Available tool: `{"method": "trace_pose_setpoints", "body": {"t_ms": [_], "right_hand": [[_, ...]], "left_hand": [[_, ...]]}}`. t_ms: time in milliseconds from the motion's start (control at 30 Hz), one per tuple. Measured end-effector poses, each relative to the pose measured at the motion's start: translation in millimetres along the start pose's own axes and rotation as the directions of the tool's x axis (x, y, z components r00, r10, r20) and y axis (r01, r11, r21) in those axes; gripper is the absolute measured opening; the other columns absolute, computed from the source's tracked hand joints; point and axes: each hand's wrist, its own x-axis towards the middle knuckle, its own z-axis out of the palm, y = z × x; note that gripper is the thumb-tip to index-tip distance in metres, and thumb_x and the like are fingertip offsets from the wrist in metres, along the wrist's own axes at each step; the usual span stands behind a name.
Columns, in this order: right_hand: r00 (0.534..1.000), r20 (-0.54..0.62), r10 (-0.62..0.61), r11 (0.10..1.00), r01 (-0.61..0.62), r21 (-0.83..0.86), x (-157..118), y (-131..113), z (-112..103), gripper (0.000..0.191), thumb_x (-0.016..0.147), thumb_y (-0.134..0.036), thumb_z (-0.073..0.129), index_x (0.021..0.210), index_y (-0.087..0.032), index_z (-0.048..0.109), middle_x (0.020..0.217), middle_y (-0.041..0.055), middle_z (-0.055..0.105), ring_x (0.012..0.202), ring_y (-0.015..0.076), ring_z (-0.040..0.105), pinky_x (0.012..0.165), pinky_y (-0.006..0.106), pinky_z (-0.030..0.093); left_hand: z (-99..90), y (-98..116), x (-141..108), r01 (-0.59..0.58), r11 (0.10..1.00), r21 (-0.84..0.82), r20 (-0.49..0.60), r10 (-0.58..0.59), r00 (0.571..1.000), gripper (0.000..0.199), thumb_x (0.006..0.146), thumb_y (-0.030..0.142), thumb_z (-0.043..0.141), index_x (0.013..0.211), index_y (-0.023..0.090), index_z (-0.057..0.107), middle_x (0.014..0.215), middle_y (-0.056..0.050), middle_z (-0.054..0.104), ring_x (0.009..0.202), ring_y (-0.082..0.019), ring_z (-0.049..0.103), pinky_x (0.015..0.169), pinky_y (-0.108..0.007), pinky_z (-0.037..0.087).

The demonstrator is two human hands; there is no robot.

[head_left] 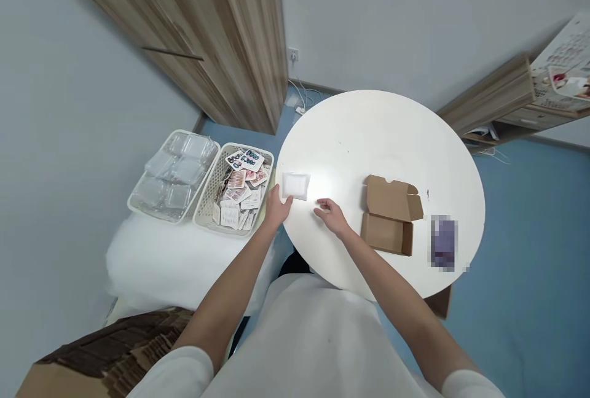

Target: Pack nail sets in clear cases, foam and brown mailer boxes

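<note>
A small white rectangular packet point(295, 187) in a clear, slightly larger wrap lies flat near the left edge of the round white table. My left hand point(277, 207) is at its lower left corner, thumb and forefinger spread; whether they touch the wrap I cannot tell. To the right of the packet, my right hand point(332, 216) hovers over the tabletop with thumb and fingers apart and nothing between them. Farther right, an unfolded brown cardboard box point(387, 235) stands with its lid back and its inside bare.
The round white table point(369, 134) fills the middle. To its left are a basket point(209, 204) of printed cards and another basket point(133, 204) of clear plastic packs. A blurred purple item point(444, 242) lies at the right. Stacked cardboard point(115, 355) is at lower left.
</note>
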Motion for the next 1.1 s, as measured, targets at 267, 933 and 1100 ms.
{"method": "trace_pose_setpoints", "body": {"t_ms": [267,933,1100], "right_hand": [[0.998,0.062,0.021,0.959,-0.037,0.281,38.5,-23.1,32.3,0.034,0.069,-0.028,0.054,0.102,-0.024,0.049,0.114,0.0034,0.052,0.106,0.0162,0.047,0.084,0.031,0.042],[0.996,-0.031,-0.088,0.942,0.093,0.323,-31.5,17.1,-31.3,0.029,0.066,-0.022,0.056,0.094,-0.023,0.054,0.123,0.0039,0.046,0.103,0.0164,0.05,0.079,0.03,0.046],[0.985,-0.112,-0.128,0.938,0.157,0.31,-66.9,36.5,-90.2,0.027,0.067,-0.024,0.057,0.094,-0.022,0.054,0.121,0.0061,0.049,0.101,0.0169,0.053,0.083,0.033,0.046]], "left_hand": [[5.0,-4.2,19.8,-0.12,0.992,-0.042,0.121,0.124,0.985,0.056,0.077,0.024,0.046,0.131,0.015,0.032,0.119,-0.011,0.047,0.097,-0.019,0.052,0.085,-0.031,0.042],[39.7,34.0,-51.8,-0.093,0.883,-0.46,0.035,0.122,0.992,0.048,0.067,0.019,0.059,0.114,0.018,0.053,0.106,-0.007,0.058,0.077,-0.012,0.055,0.074,-0.03,0.051],[73.7,78.5,-88.1,-0.229,0.878,-0.42,0.036,0.269,0.963,0.047,0.07,0.021,0.057,0.117,0.018,0.051,0.108,-0.008,0.056,0.079,-0.013,0.054,0.07,-0.029,0.052]]}}
